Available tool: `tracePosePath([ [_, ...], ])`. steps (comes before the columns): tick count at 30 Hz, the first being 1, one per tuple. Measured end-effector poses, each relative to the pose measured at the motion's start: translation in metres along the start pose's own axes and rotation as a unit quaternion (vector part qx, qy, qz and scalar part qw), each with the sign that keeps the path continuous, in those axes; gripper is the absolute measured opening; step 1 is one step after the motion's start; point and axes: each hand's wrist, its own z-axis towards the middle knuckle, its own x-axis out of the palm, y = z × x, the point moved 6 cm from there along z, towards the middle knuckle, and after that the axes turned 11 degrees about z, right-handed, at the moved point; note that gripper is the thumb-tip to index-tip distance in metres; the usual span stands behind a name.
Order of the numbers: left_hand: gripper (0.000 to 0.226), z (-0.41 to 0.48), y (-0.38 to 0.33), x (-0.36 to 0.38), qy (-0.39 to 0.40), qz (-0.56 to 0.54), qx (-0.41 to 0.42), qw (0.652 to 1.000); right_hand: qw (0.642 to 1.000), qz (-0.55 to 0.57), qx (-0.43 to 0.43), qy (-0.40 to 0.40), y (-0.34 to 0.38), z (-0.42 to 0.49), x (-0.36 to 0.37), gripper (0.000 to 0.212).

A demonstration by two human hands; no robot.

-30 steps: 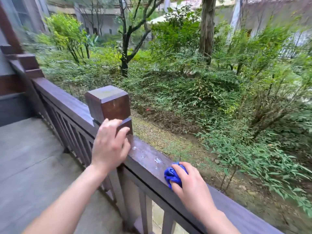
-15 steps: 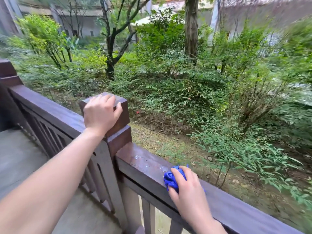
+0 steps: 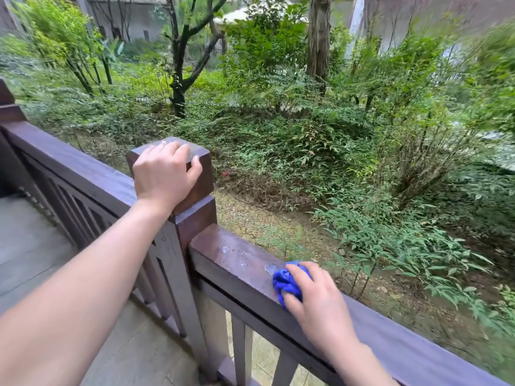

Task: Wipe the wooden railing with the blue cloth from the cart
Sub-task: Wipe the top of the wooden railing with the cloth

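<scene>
A dark brown wooden railing (image 3: 228, 263) runs from the left edge down to the lower right. Its square post cap (image 3: 199, 162) stands at the centre. My left hand (image 3: 164, 174) lies over the top of that cap, fingers curled on its edge. My right hand (image 3: 315, 305) presses a bunched blue cloth (image 3: 287, 282) onto the top rail, right of the post. Water drops (image 3: 242, 260) sit on the rail between the post and the cloth. No cart is in view.
Grey floor slabs (image 3: 33, 246) lie on my side of the railing, lower left. Beyond it the ground drops to bare soil and dense green shrubs (image 3: 320, 140), with tree trunks (image 3: 178, 87) and grey buildings further back. Balusters (image 3: 239, 355) stand under the rail.
My left hand rose from the front of the post to the top of its cap. My right hand stayed on the rail with the cloth. The view swung right.
</scene>
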Motion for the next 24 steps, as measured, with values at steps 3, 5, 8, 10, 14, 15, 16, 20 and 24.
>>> tracePosePath([
  [3,0.029,0.001,0.001,-0.001,-0.002,-0.005,-0.003,1.0,0.997,0.0,0.057,-0.042,0.003,0.011,0.004,0.048],
  [5,0.029,0.001,0.0,0.0,-0.004,-0.004,-0.001,1.0,1.0,0.006,0.005,-0.018,0.026,-0.001,0.015,0.05],
  [8,0.029,0.0,0.0,0.001,-0.01,-0.003,0.002,1.0,0.999,0.013,-0.032,0.013,0.024,-0.008,0.012,0.05],
  [10,0.03,0.0,0.0,0.002,-0.011,-0.001,0.0,1.0,0.999,0.019,0.028,-0.021,0.004,0.011,0.006,0.048],
  [14,0.031,0.001,0.0,0.004,-0.012,-0.006,0.005,1.0,0.999,0.02,0.039,-0.023,0.023,0.027,0.019,0.048],
  [15,0.031,0.0,0.0,0.004,-0.014,-0.006,0.006,1.0,1.0,0.023,-0.002,0.008,0.032,0.02,0.024,0.049],
  [16,0.031,0.0,0.001,0.004,-0.019,-0.006,0.005,1.0,0.998,0.023,-0.035,0.041,0.036,0.011,0.025,0.051],
  [20,0.028,-0.001,0.0,0.004,-0.032,-0.006,-0.009,0.999,0.999,0.004,-0.02,0.032,0.01,0.02,0.007,0.051],
  [24,0.026,-0.002,0.001,0.004,-0.032,-0.006,-0.01,0.999,0.999,0.033,-0.001,0.041,0.02,0.039,0.014,0.046],
])
